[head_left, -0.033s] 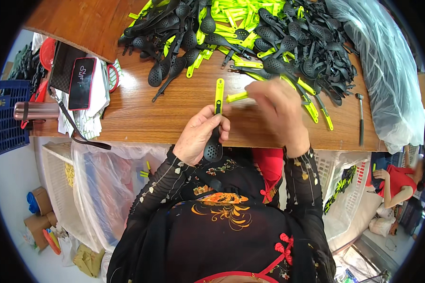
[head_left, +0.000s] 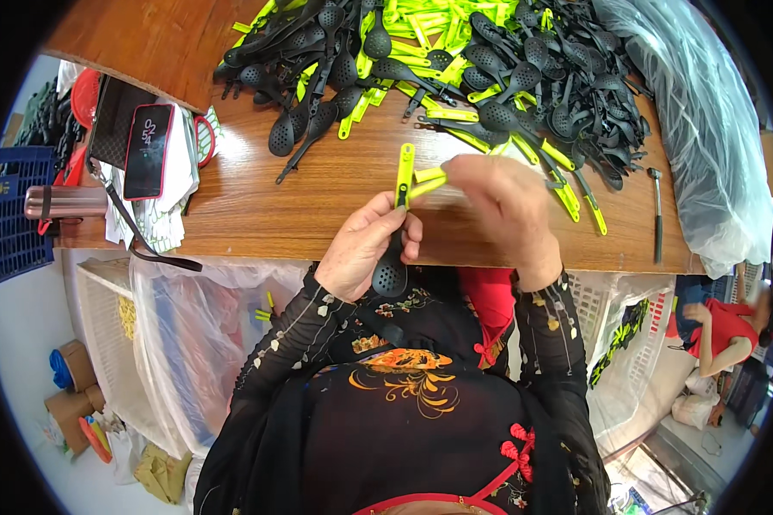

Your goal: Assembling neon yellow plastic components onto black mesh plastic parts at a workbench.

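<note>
Near the table's front edge, my left hand point(head_left: 368, 240) is closed around the neck of a slotted spoon point(head_left: 391, 276). Its black perforated bowl hangs down toward me, and the lime-green handle points up and away. My right hand point(head_left: 511, 206), smeared by motion, pinches a lime-green handle piece point(head_left: 430, 175) beside the spoon's handle. That piece shows as two strips, and I cannot tell whether they are two pieces or one blurred. The lower strip reaches the spoon's handle. Beyond my hands lies a heap of black slotted spoons point(head_left: 524, 81) mixed with lime-green handle pieces point(head_left: 416, 24).
A phone point(head_left: 149, 150) lies on papers at the left, beside a pink metal flask point(head_left: 64, 202). At the right are a small hammer point(head_left: 657, 215) and a clear plastic bag point(head_left: 704, 146). Plastic-lined crates point(head_left: 189, 343) stand below the table edge. Another person point(head_left: 730, 330) sits far right.
My right hand has shifted slightly toward the left, bringing the lime-green piece up to the spoon's handle. The spoon in my left hand has moved a little to the right.
</note>
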